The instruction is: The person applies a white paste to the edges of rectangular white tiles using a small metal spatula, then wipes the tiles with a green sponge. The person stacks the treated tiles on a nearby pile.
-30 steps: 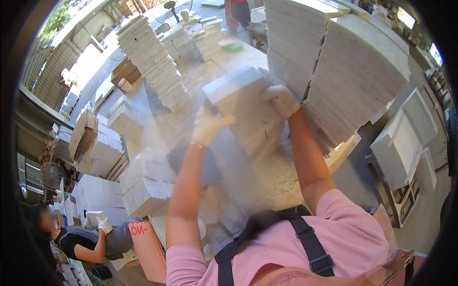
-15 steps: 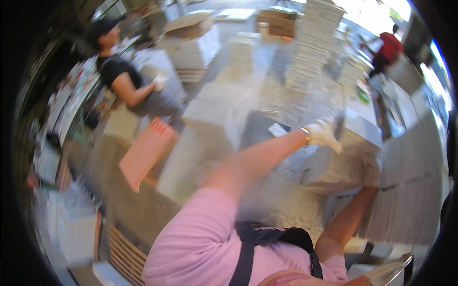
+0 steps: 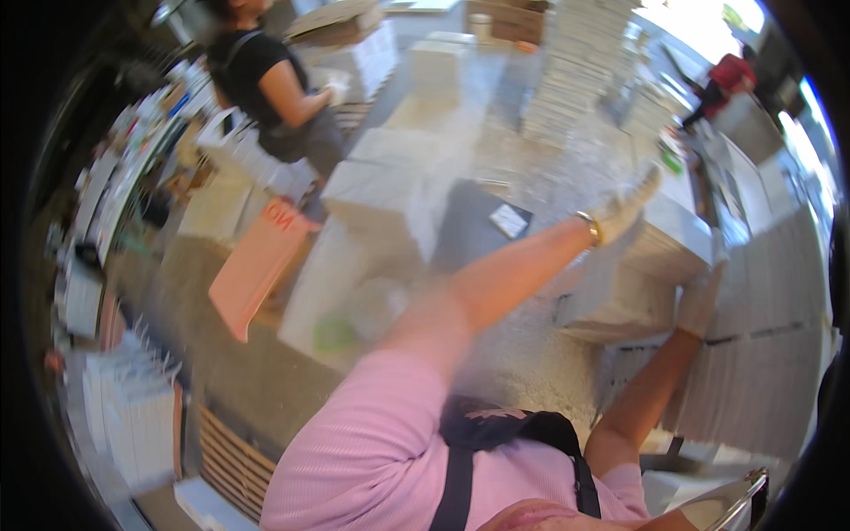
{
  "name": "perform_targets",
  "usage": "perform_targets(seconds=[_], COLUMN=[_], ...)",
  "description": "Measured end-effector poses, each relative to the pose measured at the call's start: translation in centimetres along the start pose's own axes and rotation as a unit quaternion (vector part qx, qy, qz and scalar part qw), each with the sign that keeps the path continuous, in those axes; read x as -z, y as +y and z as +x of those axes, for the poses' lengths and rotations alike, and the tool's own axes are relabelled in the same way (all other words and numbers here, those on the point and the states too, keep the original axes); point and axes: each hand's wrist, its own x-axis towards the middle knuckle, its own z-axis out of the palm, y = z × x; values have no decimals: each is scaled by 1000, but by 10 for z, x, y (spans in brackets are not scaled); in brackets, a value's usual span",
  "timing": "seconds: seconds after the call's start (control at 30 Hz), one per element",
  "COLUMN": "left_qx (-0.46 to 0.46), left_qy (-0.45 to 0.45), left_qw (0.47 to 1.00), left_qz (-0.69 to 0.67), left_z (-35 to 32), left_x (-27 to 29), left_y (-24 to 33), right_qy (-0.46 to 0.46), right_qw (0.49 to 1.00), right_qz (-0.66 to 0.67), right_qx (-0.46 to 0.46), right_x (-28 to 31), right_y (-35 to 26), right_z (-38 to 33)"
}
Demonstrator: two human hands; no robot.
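Observation:
A pale stack of flat sheets or tiles (image 3: 670, 232) rests slightly skewed on another pale stack (image 3: 615, 305). My left hand (image 3: 627, 208), in a whitish glove with a bracelet at the wrist, lies along the upper stack's left side, its fingers stretched away from me. On the stack's right side, my gloved right hand (image 3: 701, 296) stands flat with its fingers pointing up, between it and a larger stack of grey sheets (image 3: 757, 332). Motion blurs both hands slightly, and their palms are hidden.
A co-worker (image 3: 274, 80) stands at the far left beside white boxes; another person in red (image 3: 730, 80) is at the far right. A tall leaning stack (image 3: 575, 71) rises behind. Left are an orange board (image 3: 257, 265), pale blocks (image 3: 381, 177) and a dark grey slab (image 3: 474, 226).
My left hand has reached farther along the stack with its fingers straightened. My right hand has moved up along the right side. The co-worker at left has shifted, and the view has moved a little.

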Motion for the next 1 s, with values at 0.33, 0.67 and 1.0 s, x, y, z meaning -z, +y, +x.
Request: perform_targets(seconds=[0.33,0.67,1.0], left_qx=[-94,-98,-37], left_qy=[78,90,-7], left_qw=[988,975,976], left_qz=[90,-177,-214], left_z=[-1,20,29], left_x=[-27,-14,-9], left_y=[-21,-26,-23], right_qy=[72,121,131], right_qw=[988,977,987], right_qz=[-135,171,75], right_qx=[-5,-49,-55], right_x=[-43,-48,-39], right_y=[-54,-37,-29], right_z=[-3,20,26])
